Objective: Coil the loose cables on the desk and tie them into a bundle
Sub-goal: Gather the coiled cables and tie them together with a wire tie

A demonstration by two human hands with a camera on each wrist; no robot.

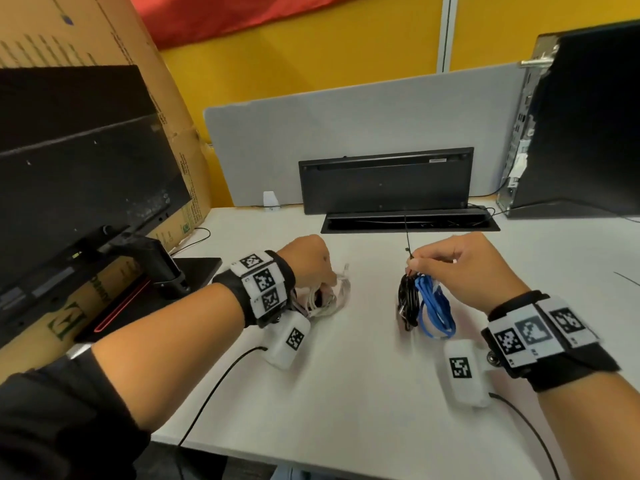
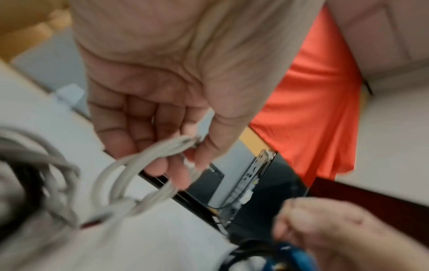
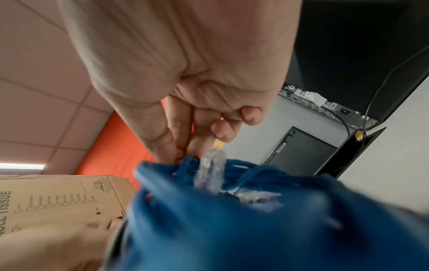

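A coil of white cable (image 1: 327,299) is gripped by the left hand (image 1: 306,263), fingers curled round its loops, low over the white desk (image 1: 346,393). To its right, a black cable tie (image 1: 407,237) is pinched by the right hand (image 1: 460,263); its tail rises above the grip. Black cable (image 1: 407,303) and blue cable (image 1: 434,310), coiled together, hang beneath the pinch, touching the desk.

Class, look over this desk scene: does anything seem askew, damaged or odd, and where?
The keyboard stands on edge against the grey partition instead of lying flat. The cardboard box at left has a torn, crumpled edge. A long black tie tail sticks up untrimmed above the right hand.
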